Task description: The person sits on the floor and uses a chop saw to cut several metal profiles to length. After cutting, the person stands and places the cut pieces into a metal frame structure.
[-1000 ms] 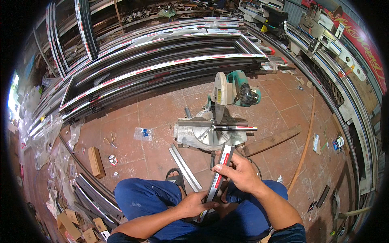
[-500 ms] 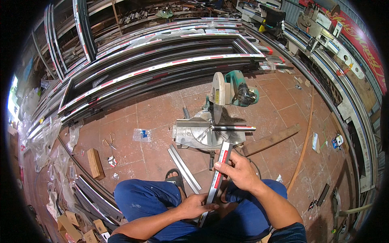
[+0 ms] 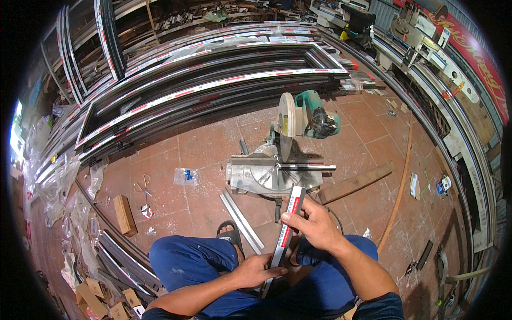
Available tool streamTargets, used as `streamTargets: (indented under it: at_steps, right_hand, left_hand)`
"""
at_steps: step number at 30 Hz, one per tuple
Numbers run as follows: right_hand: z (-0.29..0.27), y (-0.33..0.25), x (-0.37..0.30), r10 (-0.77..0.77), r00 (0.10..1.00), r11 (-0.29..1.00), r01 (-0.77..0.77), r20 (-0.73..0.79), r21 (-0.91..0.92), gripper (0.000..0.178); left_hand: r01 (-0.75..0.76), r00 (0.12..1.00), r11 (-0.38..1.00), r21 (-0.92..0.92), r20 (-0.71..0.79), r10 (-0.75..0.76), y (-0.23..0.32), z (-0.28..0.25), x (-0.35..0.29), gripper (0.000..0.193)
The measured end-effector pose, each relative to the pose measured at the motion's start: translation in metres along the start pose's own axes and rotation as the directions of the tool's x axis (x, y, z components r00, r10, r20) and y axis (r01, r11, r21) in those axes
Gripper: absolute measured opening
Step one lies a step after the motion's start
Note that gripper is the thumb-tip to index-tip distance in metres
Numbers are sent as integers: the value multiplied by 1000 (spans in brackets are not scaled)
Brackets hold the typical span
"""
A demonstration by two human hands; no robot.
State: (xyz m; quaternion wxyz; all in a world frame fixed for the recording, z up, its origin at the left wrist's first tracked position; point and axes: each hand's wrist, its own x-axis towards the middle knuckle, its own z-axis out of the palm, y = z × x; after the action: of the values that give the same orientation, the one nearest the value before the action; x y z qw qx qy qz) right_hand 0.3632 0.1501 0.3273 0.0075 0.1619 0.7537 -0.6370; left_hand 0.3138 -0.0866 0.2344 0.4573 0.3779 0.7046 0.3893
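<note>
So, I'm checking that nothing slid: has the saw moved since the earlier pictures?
No, not visibly in any direction: the saw keeps its place against the floor tiles.

Some fingertips of the left hand are hidden behind the metal profile — its lower end, below those fingers, is hard to make out against dark clothing. Below the fingers of the right hand, the right sleeve is cut off by the bottom edge.
</note>
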Motion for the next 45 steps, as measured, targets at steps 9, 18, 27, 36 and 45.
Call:
streamTargets:
  at_steps: [9,18,27,36,45]
  right_hand:
    - [1,0,0,-7,1000,1000,6,-24,-22,43]
    - [0,-3,-1,13,1000,999,-14,-14,-39,43]
    - [0,-3,-1,-1,1000,997,-1,-31,-78,44]
    - [1,-4,-1,-11,998,994,5,-60,-105,45]
    - [2,-2,-2,2,998,993,-9,-60,-115,46]
  left_hand:
    - [39,999,999,33,19,-39,-3,0,2,56]
    - [44,998,999,0,34,-44,-7,1,3,52]
    - [50,997,998,-41,63,-47,-2,-2,1,47]
    - [12,996,997,-83,94,-4,-2,-3,0,55]
    - [45,998,997,-55,52,-43,-4,2,-1,49]
